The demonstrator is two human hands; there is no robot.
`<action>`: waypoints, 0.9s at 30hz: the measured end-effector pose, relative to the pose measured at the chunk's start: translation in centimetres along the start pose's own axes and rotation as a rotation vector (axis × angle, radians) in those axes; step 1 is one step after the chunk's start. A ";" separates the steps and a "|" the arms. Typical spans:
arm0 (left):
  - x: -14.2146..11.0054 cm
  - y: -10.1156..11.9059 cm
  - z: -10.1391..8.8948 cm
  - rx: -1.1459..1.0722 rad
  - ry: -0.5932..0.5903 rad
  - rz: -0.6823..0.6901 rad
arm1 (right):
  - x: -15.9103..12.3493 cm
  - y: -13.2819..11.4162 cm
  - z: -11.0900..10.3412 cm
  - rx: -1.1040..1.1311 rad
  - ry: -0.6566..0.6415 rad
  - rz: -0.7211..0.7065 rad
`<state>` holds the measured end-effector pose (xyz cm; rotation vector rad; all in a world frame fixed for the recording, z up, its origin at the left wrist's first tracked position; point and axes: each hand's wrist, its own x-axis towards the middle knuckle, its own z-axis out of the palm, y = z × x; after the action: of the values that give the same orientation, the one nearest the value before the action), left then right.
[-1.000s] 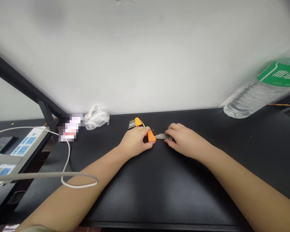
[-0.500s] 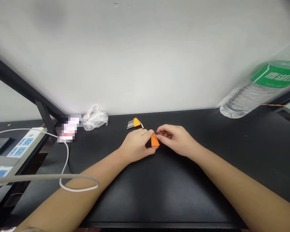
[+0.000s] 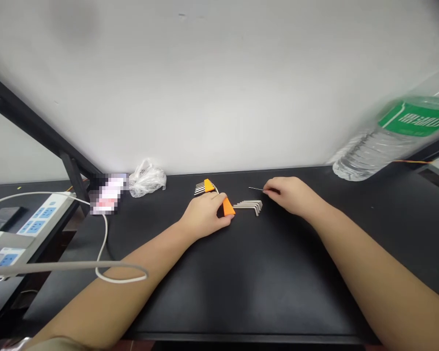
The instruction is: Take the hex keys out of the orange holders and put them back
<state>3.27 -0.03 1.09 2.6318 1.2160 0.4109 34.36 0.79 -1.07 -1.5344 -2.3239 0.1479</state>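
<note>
My left hand grips an orange hex key holder between thumb and fingers, low over the black table. Several L-shaped hex keys stick out from the holder's right side, their bent ends pointing toward me. To the right, apart from the holder, my right hand pinches one thin hex key, its straight shaft pointing left; its other end is hidden in the fingers. Behind my left hand lies a second orange holder with several hex keys, partly covered by the hand.
A crumpled clear plastic bag and a blurred-out item sit at the back left. White power strips lie at the left, and a white cable loops over my left forearm. A large water bottle stands at the back right.
My right hand moved in from the row of keys to the left-hand holder, then drew away to the right with a thin hex key. My left hand keeps its grip.
</note>
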 end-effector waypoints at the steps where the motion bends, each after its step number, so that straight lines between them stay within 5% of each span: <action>1: 0.0 0.1 -0.1 0.011 -0.008 -0.004 | 0.0 0.0 0.0 -0.011 -0.027 -0.017; 9: -0.5 0.2 -0.9 0.046 -0.064 -0.024 | -0.7 -1.1 -1.0 0.026 -0.162 -0.043; 15: -0.5 0.5 -1.3 0.070 -0.055 0.013 | -0.1 -2.1 0.8 0.069 0.005 0.048; 19: -0.4 0.9 -1.8 0.097 -0.081 0.046 | 0.1 -3.2 1.1 0.120 0.004 -0.029; 24: -2.1 2.9 -3.7 0.156 -0.121 0.033 | -0.1 -4.3 0.7 0.163 -0.022 -0.102; 27: -3.6 5.0 -3.6 0.044 -0.015 0.094 | -0.3 -4.5 0.6 0.193 -0.040 -0.118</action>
<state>3.39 -5.68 5.43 2.7320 1.1131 0.3833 30.33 -1.26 -0.40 -1.3101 -2.3461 0.3653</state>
